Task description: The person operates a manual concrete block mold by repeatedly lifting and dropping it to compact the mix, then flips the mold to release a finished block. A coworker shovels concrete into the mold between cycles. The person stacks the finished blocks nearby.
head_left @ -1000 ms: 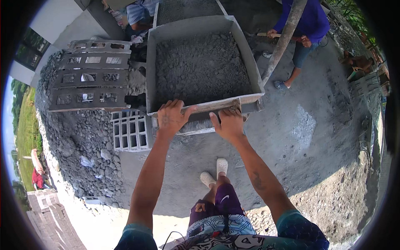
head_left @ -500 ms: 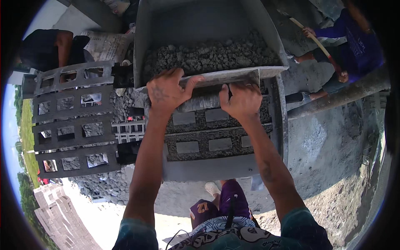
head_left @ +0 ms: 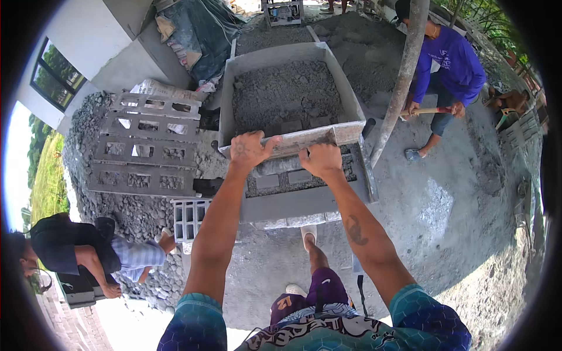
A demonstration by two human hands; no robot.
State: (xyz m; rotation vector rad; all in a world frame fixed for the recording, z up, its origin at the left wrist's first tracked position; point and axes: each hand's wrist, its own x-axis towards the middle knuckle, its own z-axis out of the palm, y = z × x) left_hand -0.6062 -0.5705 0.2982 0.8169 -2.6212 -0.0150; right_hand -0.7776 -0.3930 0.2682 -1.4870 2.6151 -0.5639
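My left hand [head_left: 250,150] is closed over the near edge of a grey metal feed box [head_left: 351,99], its thumb stretched along the rim. My right hand [head_left: 324,160] grips the same edge farther right, fingers wrapped round it. A thick roll-like bar [head_left: 270,168] shows just below, between my hands. Damp grey concrete mix [head_left: 275,88] lies in the box, with some flat rectangular tops showing through near its front. Beneath the near edge, a block mould [head_left: 267,181] shows rectangular plates with mix around them. A smooth metal ledge [head_left: 287,205] borders it on my side.
Hollow concrete blocks [head_left: 144,150] stand in rows at left, beside gravel [head_left: 88,158]. A person in black [head_left: 88,251] bends at lower left. At right, past a slanting pole [head_left: 401,76], a person in purple [head_left: 448,64] holds a wooden-handled tool [head_left: 424,110].
The feed box has come nearer me over the mould, my hands on it. My view has tilted up. The person in black, earlier behind the blocks, shows at lower left.
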